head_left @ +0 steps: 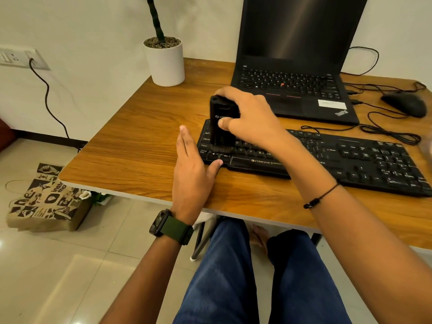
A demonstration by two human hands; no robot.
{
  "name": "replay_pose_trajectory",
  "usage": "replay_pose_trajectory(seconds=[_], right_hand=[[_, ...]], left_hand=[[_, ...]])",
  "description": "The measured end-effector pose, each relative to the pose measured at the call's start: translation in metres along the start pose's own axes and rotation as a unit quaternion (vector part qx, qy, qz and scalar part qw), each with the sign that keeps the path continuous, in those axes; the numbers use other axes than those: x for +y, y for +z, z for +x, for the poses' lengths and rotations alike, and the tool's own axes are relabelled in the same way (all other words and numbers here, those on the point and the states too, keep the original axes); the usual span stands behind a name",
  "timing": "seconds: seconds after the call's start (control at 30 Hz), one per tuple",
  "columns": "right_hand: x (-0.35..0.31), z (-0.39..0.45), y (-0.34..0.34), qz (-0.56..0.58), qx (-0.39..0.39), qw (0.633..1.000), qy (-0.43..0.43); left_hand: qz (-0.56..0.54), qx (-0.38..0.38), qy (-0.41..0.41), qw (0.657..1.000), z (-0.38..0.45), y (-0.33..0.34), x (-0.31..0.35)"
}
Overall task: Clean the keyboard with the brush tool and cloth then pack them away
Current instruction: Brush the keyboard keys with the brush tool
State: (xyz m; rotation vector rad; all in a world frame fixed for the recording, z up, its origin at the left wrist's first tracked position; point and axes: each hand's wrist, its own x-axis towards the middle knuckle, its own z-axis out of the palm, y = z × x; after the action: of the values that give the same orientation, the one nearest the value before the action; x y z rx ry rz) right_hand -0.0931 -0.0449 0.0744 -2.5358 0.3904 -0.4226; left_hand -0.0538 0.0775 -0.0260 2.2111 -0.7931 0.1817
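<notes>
A black brush tool (221, 123) is standing upright at the centre of the frame, its bristles pressing into the left end of a black keyboard (327, 157). The right hand (252, 118) is gripping the brush tool from the right side, fingers (228, 92) curling over its top and the thumb pressing against its front face. The left hand (192, 164) is lying just left of the keyboard on the wooden tabletop (140, 146), its fingers straight and close together, holding nothing; the thumb is touching the keyboard's front left corner. The keyboard is stretching from centre frame toward the right edge, parallel to the tabletop's near side. Behind it, in the upper right, an open black laptop (297, 66) is sitting with a dark screen, and a black mouse (404, 104) is resting at the far right among cables. A white plant pot (166, 61) is standing at the upper centre. A printed paper bag (46, 197) is lying on the floor at lower left.
</notes>
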Motion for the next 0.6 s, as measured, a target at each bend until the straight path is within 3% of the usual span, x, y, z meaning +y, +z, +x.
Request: replay_pose_trajectory(seconds=[0.6], right_hand=[[0.054, -0.046, -0.067, -0.078, 0.021, 0.993, 0.088]], left_hand=[[-0.004, -0.010, -0.027, 1.000, 0.003, 0.001, -0.001]])
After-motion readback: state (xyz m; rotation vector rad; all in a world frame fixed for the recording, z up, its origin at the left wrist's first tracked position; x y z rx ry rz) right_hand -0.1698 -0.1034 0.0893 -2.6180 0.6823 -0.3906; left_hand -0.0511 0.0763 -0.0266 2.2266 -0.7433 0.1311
